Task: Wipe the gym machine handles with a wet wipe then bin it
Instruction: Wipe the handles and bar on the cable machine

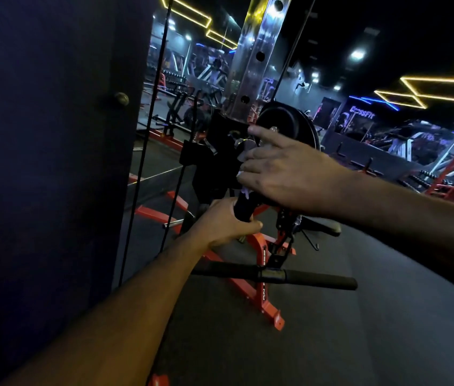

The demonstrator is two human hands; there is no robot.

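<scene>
Black foam handle [243, 206], 1 item, long axis rising steeply up and away from us: we are gripping its lower end with our left hand [227, 222], while our right hand [281, 169], nearer the upper end, is curling over the shaft, index finger extended, pressing the white wet wipe [243, 190] against it, directly above the left.

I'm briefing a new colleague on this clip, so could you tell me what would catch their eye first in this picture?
At centre, two bare hands meet on a black handle: the left hand grips its lower end, the right hand presses a white wet wipe higher up. Below hangs a black straight bar over an orange machine base. Yellow neon outlines glow upper right.
</scene>
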